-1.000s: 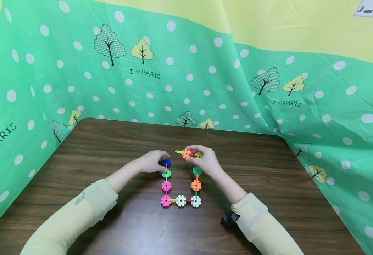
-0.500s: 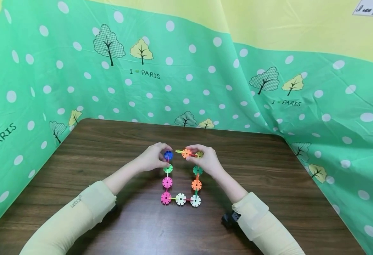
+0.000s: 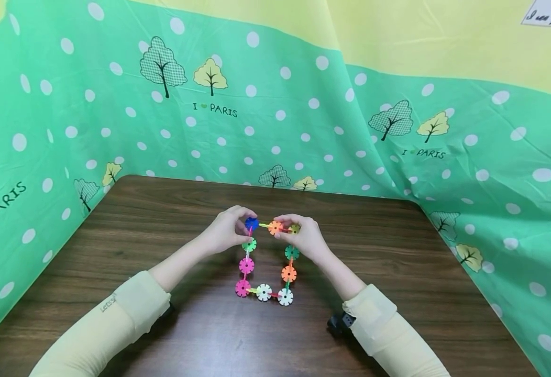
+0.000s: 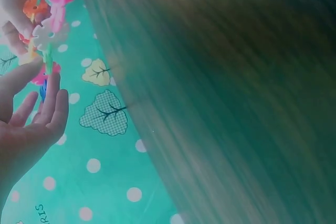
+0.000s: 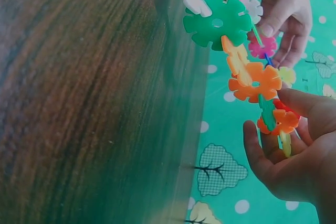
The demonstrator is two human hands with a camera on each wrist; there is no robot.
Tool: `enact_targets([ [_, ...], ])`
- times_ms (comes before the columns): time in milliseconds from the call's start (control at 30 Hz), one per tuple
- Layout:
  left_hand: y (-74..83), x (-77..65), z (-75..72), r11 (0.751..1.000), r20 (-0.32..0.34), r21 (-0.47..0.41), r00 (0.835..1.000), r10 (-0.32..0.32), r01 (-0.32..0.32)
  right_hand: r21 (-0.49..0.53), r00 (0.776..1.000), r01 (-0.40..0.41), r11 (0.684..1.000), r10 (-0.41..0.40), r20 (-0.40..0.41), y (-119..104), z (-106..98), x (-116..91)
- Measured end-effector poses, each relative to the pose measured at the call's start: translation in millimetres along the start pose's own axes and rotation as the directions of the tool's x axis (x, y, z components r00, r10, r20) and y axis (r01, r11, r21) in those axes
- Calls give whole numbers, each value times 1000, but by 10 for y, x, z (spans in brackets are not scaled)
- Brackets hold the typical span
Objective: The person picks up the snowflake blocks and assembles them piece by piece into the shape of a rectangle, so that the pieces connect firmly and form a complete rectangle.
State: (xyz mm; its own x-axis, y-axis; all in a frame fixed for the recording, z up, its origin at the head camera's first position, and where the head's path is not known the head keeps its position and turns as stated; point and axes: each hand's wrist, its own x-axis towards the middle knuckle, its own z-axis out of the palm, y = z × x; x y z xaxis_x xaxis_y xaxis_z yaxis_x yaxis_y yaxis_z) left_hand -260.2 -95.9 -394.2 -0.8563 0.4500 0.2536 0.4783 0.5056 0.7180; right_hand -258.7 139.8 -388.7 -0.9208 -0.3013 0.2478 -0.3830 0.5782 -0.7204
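Interlocking plastic snowflake discs form a roughly rectangular chain between both hands in the head view. At its far left corner, my left hand pinches the blue disc, its thumb by the light green disc. My right hand grips the far right part, fingertips on an orange disc. A yellow-green disc, seen edge-on, spans from that orange disc to the blue one. Pink discs run down the left side, white discs along the near side. The right wrist view shows a green disc close up.
The chain is over a dark wood-grain table. Behind and beside it hangs a green and yellow curtain with dots and trees. A small black device sits by the right sleeve.
The left hand has moved the blue disc away from the body and rightward, up to the end of the yellow-green disc. The chain's near side has tilted slightly; the right hand has stayed almost still.
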Motion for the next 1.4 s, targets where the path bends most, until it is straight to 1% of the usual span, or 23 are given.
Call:
enact_targets([
  [433,69,-28,-12,1000,-1,1,1000,3,-3,-35,1000,26,999,-26,-17,-12,20,14],
  [767,87,-40,-33,1000,-6,-9,1000,-2,2,-48,999,33,998,-34,-15,-7,13,16],
  [1067,80,-43,-34,999,2,-47,1000,7,-7,-45,999,41,998,-42,-21,-5,27,19],
  [1333,88,-46,-48,999,-7,-49,1000,4,-4,-44,999,40,998,-39,27,-17,17,27],
  [1400,80,-43,-48,998,-14,-70,1000,-3,2,-35,998,51,998,-49,49,-27,14,30],
])
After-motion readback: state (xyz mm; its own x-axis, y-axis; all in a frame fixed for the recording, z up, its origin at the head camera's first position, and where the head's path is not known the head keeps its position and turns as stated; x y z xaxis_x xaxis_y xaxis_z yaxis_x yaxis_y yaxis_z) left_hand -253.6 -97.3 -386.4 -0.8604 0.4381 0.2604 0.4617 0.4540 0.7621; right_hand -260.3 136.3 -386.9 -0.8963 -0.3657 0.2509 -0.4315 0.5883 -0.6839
